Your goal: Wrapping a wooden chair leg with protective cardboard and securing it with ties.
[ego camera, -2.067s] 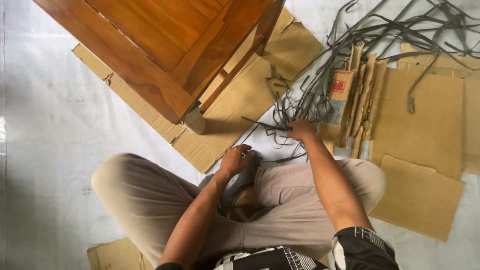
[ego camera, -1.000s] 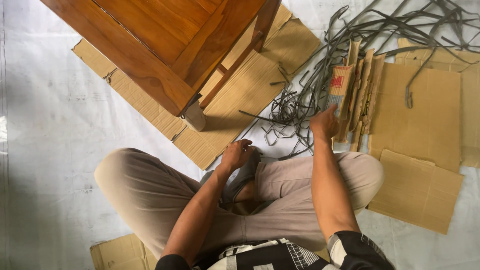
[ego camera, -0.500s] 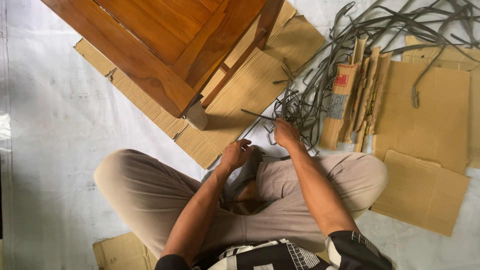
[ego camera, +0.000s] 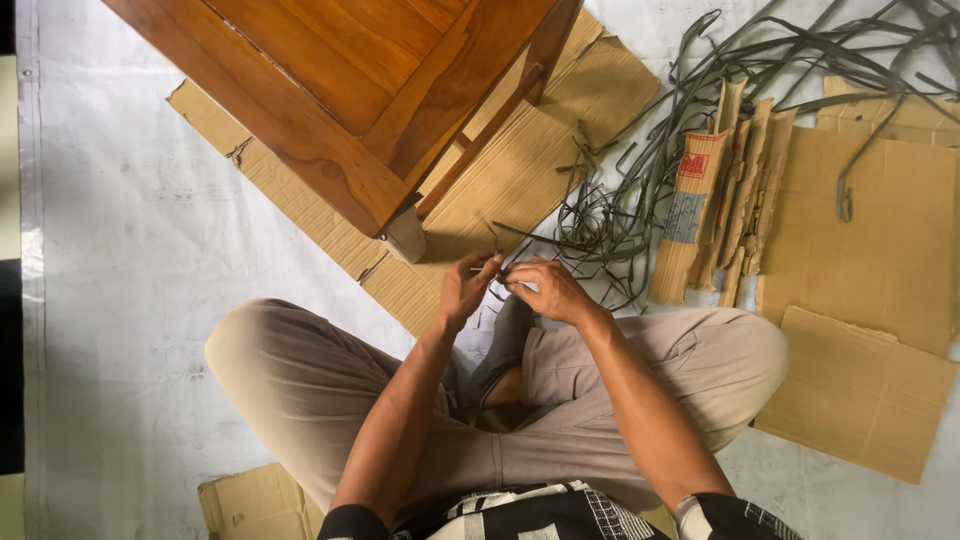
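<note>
White floor sheet, flattened cardboard (ego camera: 520, 180) under a wooden table (ego camera: 350, 90).
Left hand (ego camera: 465, 288) and right hand (ego camera: 545, 290) pinched shut on one grey strap (ego camera: 500, 268), beside the tangled strap pile (ego camera: 610, 220), above crossed legs.

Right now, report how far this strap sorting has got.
Done: little that shows; folded cardboard strips lie stacked aside. In hand: the left hand and right hand meet on one grey strap piece. Left: the tangled strap pile looks largely untouched.
</note>
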